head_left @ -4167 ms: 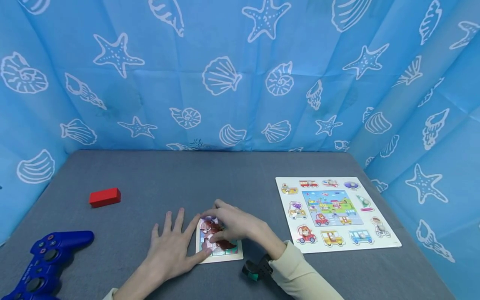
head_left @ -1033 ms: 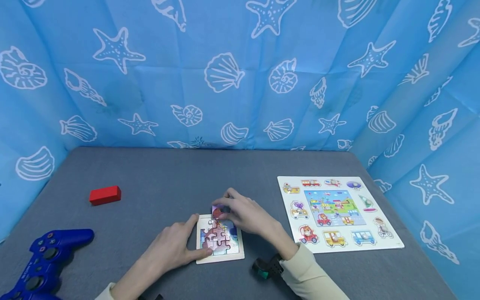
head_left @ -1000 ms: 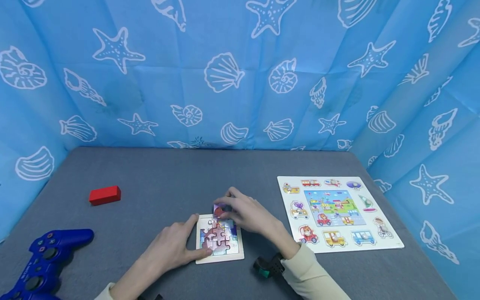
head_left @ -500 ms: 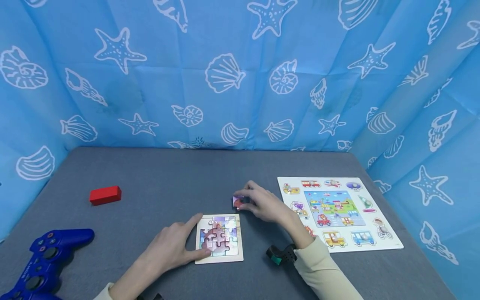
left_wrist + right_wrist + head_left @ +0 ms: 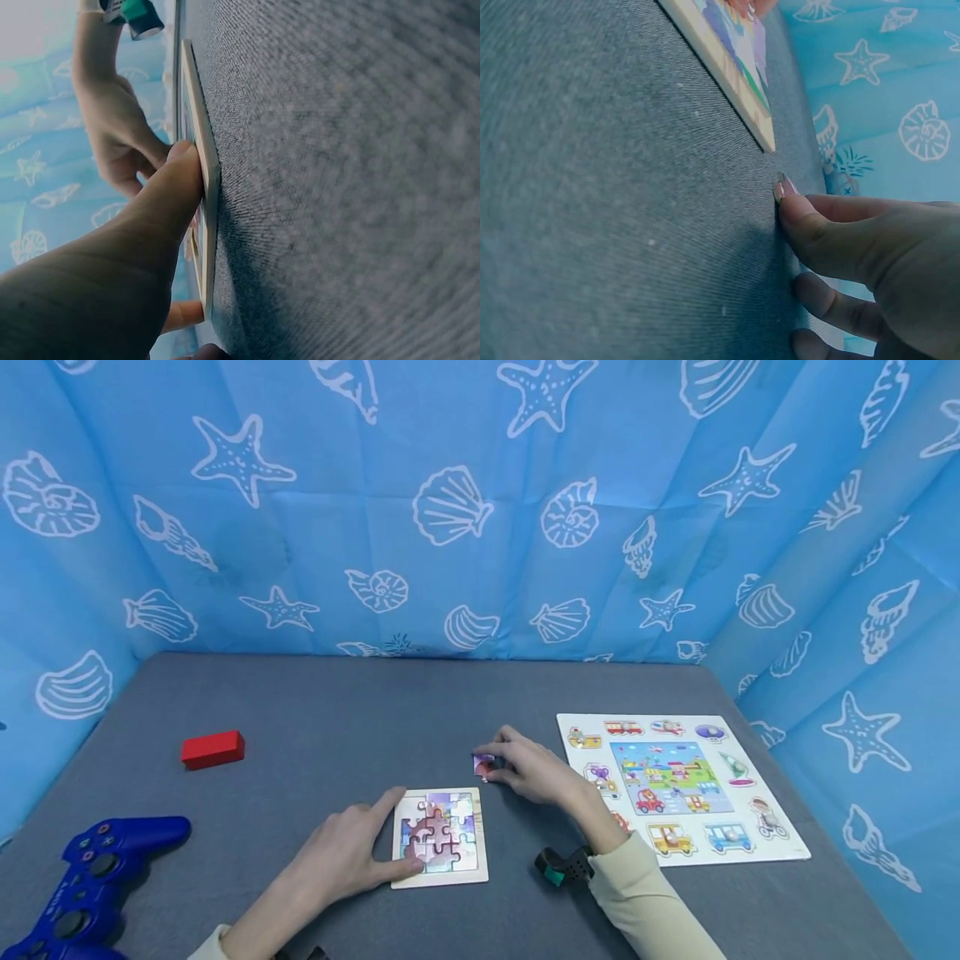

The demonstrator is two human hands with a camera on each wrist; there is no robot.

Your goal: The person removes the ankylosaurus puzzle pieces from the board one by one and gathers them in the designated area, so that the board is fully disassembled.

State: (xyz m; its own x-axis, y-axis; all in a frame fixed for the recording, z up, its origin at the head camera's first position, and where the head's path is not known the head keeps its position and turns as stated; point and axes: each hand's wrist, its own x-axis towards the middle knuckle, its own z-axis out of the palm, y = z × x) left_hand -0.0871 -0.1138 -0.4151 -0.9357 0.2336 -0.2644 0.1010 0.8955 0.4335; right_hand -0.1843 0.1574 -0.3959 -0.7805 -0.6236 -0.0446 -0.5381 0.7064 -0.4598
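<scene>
A small square jigsaw puzzle [image 5: 442, 878] in a pale wooden frame lies on the table, showing a reddish-brown animal picture. Its top-left corner shows bare tray. My left hand [image 5: 337, 852] holds the frame's left side, thumb on the near corner and forefinger at the far one; the left wrist view shows the thumb [image 5: 180, 169] over the frame's edge. To the right of the frame and a little farther back, my right hand [image 5: 532, 770] pinches a purple and red puzzle piece [image 5: 483, 766] between thumb and fingers, low over the table. The right wrist view shows this piece [image 5: 784, 187] edge-on.
A white knob puzzle board [image 5: 682, 856] with vehicle pictures lies at the right, partly behind my right forearm. On the left are a red block [image 5: 213, 750] and a blue game controller [image 5: 101, 877]. A blue shell-print curtain [image 5: 337, 527] rises behind the grey table.
My right hand has carried the puzzle piece from the frame's far edge to the right, over the table. Earlier, my left hand lay with fingers spread; now it is drawn in along the frame.
</scene>
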